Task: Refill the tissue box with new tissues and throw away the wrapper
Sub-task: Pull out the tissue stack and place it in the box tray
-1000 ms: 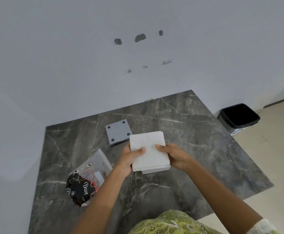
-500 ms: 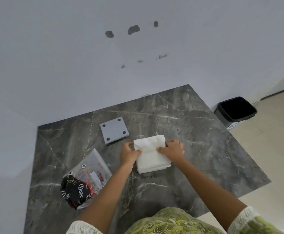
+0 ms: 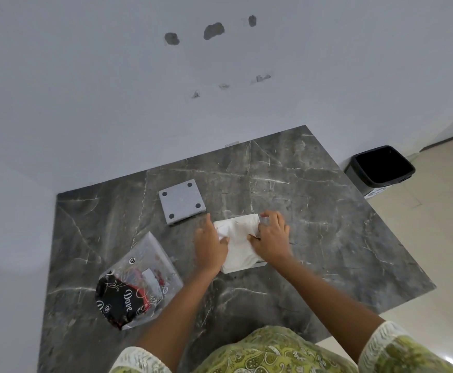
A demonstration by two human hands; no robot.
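A white stack of tissues [image 3: 240, 244] lies at the middle of the dark marble table [image 3: 314, 211], and a thin grey edge, perhaps the tissue box, shows under its near right corner. My left hand [image 3: 209, 244] presses on its left side. My right hand [image 3: 271, 238] grips its right side, fingers curled over the far corner. The grey square panel [image 3: 182, 201] with dark round pads at its corners lies flat just behind my left hand. The clear plastic wrapper [image 3: 136, 285] with black and red print lies open at the near left.
A black waste bin [image 3: 381, 168] stands on the floor beyond the table's far right corner. A white wall with chipped patches runs behind and to the left of the table. The table's right and near edges drop to a pale tiled floor.
The tissue stack went from held up above the table down onto it. Both hands now press and crumple it from the sides.
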